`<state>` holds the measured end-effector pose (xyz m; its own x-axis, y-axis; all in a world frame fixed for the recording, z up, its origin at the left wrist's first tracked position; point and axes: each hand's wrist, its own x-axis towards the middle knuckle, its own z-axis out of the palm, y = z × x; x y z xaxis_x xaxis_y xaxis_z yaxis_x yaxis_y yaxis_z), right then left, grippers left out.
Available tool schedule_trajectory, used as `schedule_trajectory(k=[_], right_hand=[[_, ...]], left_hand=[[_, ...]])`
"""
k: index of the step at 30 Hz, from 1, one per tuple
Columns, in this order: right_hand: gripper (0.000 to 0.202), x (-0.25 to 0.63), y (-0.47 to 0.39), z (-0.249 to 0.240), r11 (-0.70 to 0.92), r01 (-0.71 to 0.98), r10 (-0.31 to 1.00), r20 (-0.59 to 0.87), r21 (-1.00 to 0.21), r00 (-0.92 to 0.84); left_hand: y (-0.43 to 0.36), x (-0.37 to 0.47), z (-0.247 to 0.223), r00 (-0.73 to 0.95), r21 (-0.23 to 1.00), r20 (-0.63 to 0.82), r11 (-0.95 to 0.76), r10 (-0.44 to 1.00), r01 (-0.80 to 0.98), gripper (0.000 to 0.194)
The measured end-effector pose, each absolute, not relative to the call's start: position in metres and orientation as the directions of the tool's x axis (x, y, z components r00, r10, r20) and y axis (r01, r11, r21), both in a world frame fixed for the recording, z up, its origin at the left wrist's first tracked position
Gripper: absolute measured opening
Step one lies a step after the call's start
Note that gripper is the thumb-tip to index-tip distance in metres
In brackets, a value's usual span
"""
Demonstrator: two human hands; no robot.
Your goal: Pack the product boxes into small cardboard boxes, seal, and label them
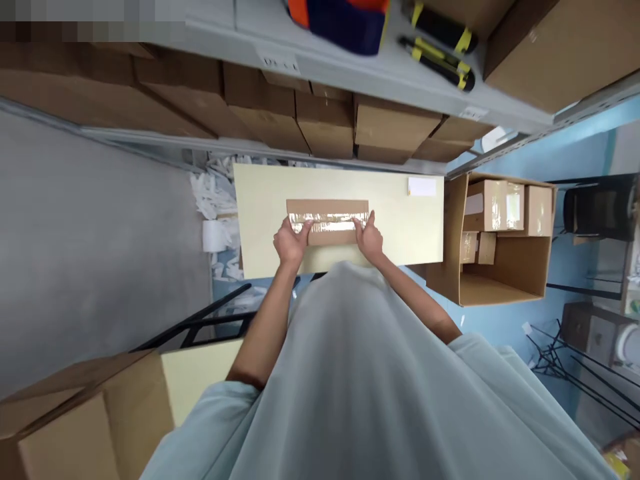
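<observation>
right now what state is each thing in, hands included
left hand: on the left end of the taped box, thumb on the tape
right hand: on the right end, thumb on the tape
taped box: closed, clear tape along its top, lying on the table
table: bearing the taped box and a white label
large carton: open, partly filled with smaller boxes
smaller boxes: taped, at least some
</observation>
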<state>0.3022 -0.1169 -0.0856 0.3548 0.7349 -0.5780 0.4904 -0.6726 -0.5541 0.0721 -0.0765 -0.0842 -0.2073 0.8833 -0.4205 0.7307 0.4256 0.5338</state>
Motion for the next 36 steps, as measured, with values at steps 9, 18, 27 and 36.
schedule_trajectory(k=[9, 18, 27, 36], right_hand=[[0.051, 0.324, -0.118, -0.044, -0.32, 0.704, 0.947, -0.219, -0.634, 0.233], [0.016, 0.299, -0.163, -0.078, -0.428, 0.656, 0.894, -0.396, -0.622, 0.208], [0.081, 0.272, -0.168, -0.109, -0.421, 0.688, 0.902, -0.355, -0.592, 0.247], [0.084, 0.325, 0.054, 0.079, -0.047, 0.934, 0.947, 0.281, -0.353, 0.154]], left_hand=[[-0.05, 0.024, -0.07, 0.036, 0.743, -0.151, 0.09, 0.988, 0.663, 0.044], [-0.083, -0.001, -0.105, 0.039, 0.774, -0.32, 0.237, 0.947, 0.587, 0.04], [-0.082, -0.027, -0.159, -0.017, 0.784, -0.324, 0.279, 0.946, 0.554, 0.089], [-0.002, 0.021, -0.033, 0.007, 0.899, 0.11, -0.102, 0.994, 0.427, 0.068]])
